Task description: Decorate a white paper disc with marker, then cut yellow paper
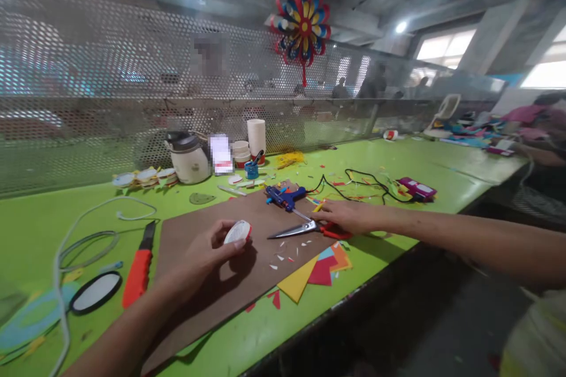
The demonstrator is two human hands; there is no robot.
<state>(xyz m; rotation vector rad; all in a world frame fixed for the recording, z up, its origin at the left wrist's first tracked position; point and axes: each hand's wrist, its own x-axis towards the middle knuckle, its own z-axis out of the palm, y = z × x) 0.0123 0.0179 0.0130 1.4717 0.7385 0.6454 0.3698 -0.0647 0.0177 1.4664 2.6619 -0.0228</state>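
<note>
My left hand (225, 242) pinches a small round white disc (237, 232) with a red edge between thumb and fingers, above a brown board (190, 259). Further right, my right hand (338, 216) is closed at the red handles of a pair of scissors (294, 230); the blades point left over the board. Part of its grip is hidden. Close beyond its fingertips rests a blue glue gun (285, 195) with a black cord. White clippings (280, 258) lie below the blades. Yellow, red and orange sheets (298, 280) poke out at the board's front edge.
An orange utility knife (138, 274), a black-rimmed oval (96, 293) and a pale cable (59, 259) lie on the left. Behind stand a kettle (189, 159), a lit phone (220, 154) and paper cups (256, 138). A purple box (416, 188) is to the right, before a mesh partition (132, 70).
</note>
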